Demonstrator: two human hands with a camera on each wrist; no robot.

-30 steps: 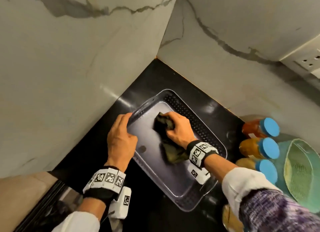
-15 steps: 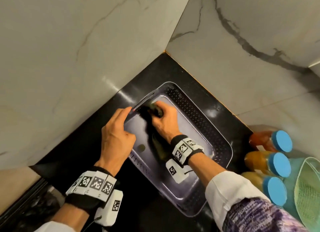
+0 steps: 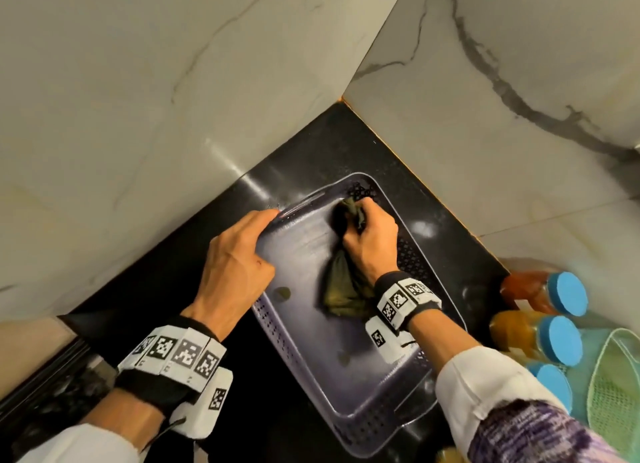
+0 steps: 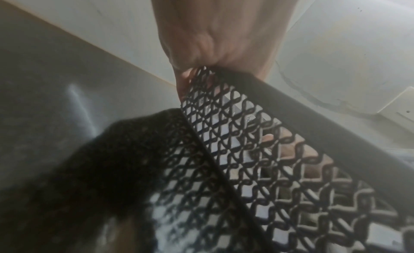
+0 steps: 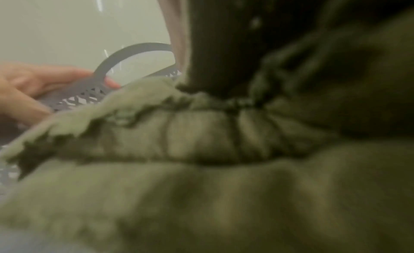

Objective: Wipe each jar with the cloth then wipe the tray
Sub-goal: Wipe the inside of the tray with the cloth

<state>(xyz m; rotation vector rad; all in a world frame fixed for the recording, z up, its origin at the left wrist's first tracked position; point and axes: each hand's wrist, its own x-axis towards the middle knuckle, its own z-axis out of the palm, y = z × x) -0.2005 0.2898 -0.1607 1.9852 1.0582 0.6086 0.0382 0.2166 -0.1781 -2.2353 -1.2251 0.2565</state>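
A dark grey tray (image 3: 349,376) with perforated walls lies on the black counter in the corner. My left hand (image 3: 239,258) grips its left rim near the far handle; the lattice wall (image 4: 257,150) fills the left wrist view below my left hand (image 4: 215,30). My right hand (image 3: 372,241) grips a bunched olive-green cloth (image 3: 341,286) and presses it on the tray floor at the far end. The cloth (image 5: 201,159) covers most of the right wrist view, with the tray handle (image 5: 134,51) and my left hand (image 5: 33,83) behind it. Three blue-lidded jars (image 3: 540,338) stand right of the tray.
Marble walls close the corner behind and to the left of the tray. A teal and green mesh basket (image 3: 613,393) sits at the right edge beside the jars. The black counter (image 3: 311,151) shows between tray and walls.
My right hand has slid the cloth from the tray's middle up its left side to the far end. The left hand has kept its grip on the left rim.
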